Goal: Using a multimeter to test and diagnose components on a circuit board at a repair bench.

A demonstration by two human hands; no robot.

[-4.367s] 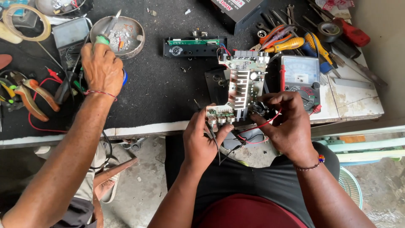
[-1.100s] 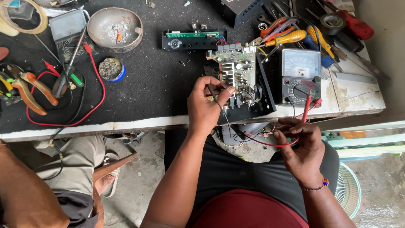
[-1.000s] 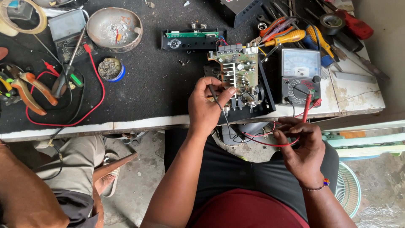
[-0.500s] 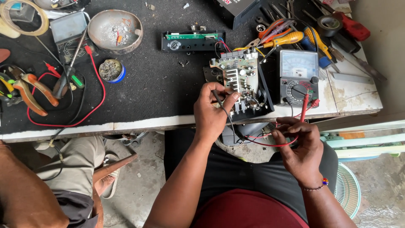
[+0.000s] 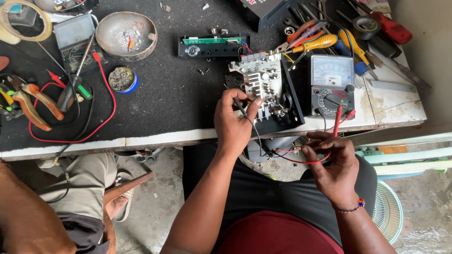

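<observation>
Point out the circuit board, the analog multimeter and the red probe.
circuit board (image 5: 262, 81): head view, on its metal heat sink.
analog multimeter (image 5: 331, 70): head view, on its pale dial face.
red probe (image 5: 337, 118): head view, on its shaft above the right hand (image 5: 332, 164).

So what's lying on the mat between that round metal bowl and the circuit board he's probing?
In the head view, a black front panel strip with a green board on top lies between the metal bowl and the circuit board; otherwise bare black mat.

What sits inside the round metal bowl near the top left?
The metal bowl holds pale grey residue and a small orange-red scrap; what lies under the residue is hidden.
</observation>
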